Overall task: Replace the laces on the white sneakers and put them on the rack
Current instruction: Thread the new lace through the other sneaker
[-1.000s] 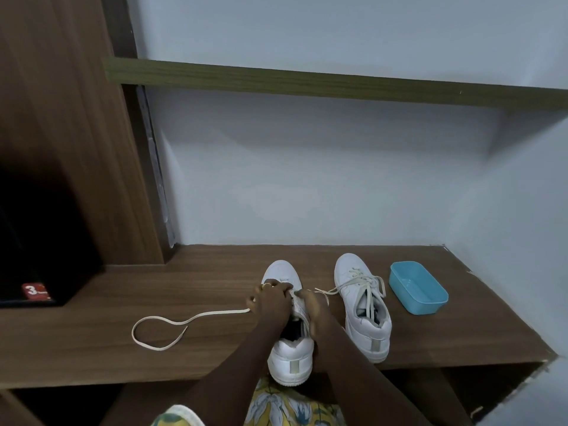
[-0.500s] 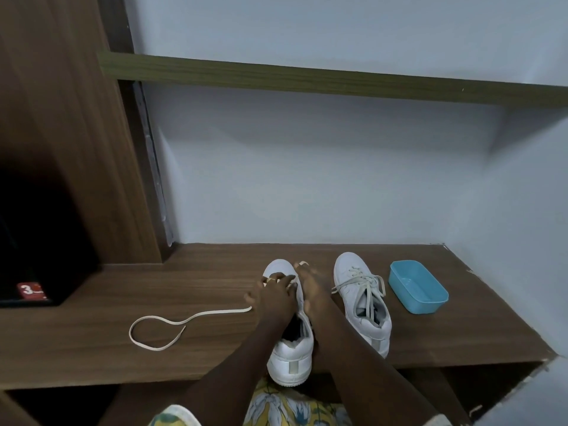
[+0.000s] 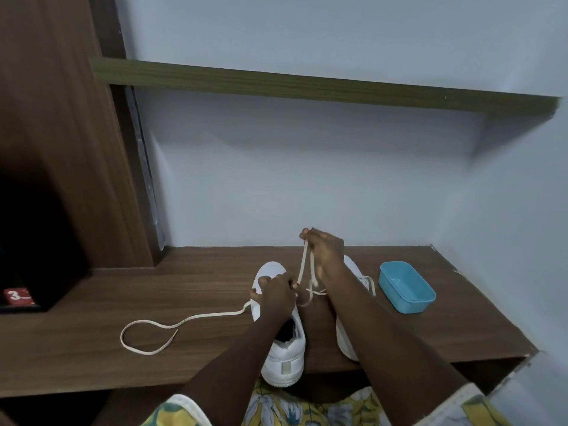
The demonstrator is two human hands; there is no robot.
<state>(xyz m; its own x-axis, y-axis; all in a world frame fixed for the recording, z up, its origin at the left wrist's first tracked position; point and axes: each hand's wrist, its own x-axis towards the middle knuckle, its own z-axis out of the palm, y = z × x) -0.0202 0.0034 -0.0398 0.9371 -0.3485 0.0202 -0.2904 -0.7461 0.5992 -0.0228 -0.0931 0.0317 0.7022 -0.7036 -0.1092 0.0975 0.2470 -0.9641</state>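
Two white sneakers stand on the wooden shelf, toes towards the wall. The left sneaker is under my left hand, which grips it at the eyelets. A cream lace runs from that shoe leftward and ends in a loop on the wood. My right hand is raised above the shoes and pinches the lace's other end, pulled up taut. The right sneaker, laced, is mostly hidden behind my right forearm.
A blue plastic tub sits right of the sneakers near the side wall. An upper shelf spans the alcove above. A dark cabinet opening with a red tag lies at the left. My floral clothing shows at the bottom.
My right hand has lifted from the left sneaker's tongue, drawing one lace end up and away. The left hand stays on the shoe. The loose loop at left has hardly shifted.
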